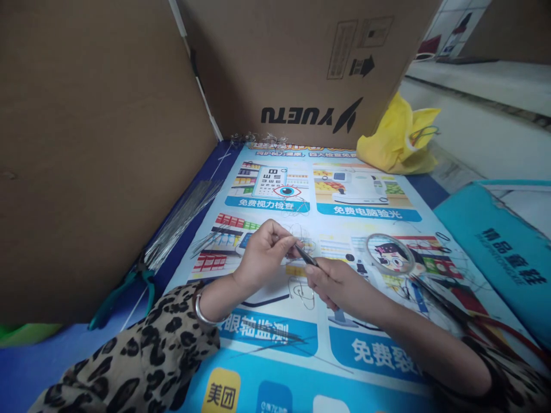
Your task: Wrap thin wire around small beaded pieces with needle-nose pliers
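My left hand point(264, 251) is over the middle of the printed sheet, thumb and forefinger pinched on a thin piece of wire. My right hand point(340, 285) is closed around dark, narrow-jawed pliers point(307, 257); their handles are hidden in the palm. The jaw tips meet my left fingertips, where the wire is mostly covered. On the sheet just below my hands lies a bent wire shape point(302, 291), and further thin loops point(297, 203) lie beyond them. Several loose straight wires point(279, 339) are nearer to me.
Cardboard point(297, 63) walls the back and left. Left are a wire bundle point(181, 221) and teal-handled pliers point(124, 293). To the right lie a tape roll point(369, 254), red-handled scissors point(447, 304) and a cyan box point(495, 246). A yellow bag point(387, 140) sits behind.
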Demonstrator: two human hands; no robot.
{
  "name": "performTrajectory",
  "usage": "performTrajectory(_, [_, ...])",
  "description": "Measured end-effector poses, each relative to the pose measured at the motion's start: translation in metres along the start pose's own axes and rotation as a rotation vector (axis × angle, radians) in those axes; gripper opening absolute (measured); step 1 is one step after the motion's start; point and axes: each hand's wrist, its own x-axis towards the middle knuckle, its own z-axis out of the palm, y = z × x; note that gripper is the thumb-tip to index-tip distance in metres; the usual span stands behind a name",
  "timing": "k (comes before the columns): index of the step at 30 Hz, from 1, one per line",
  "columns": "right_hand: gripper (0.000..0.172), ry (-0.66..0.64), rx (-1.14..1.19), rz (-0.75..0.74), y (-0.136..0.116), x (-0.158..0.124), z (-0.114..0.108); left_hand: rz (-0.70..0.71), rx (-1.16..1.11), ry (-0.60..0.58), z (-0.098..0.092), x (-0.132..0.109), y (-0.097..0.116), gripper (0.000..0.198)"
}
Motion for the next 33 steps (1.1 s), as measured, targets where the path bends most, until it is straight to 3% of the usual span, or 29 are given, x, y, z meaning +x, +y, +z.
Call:
performTrajectory(3, [0.041,0.03,-0.015,-0.033,0.0023,0.0004,-0.0007,-0.004,-0.023,0.001,-0.0012,0.002,0.0019,0.016])
performTrajectory(12, [0.042,-0.065,0.109,0.04,-0.0059,-0.0032,-0.0043,-0.02,-0.072,-0.006,-0.0008,0.0005,-0.0004,0.017])
performTrajectory(26, [0.042,-0.077,0.205,0.079,-0.0049,-0.0008,-0.0042,-0.038,-0.061,0.001,0.0012,-0.0014,-0.0033,0.017])
performTrajectory(33, [0.043,-0.211,0.196,0.111,-0.0038,-0.0014,-0.0035,-0.08,-0.143,0.073,0.0026,-0.0009,-0.0016,0.02])
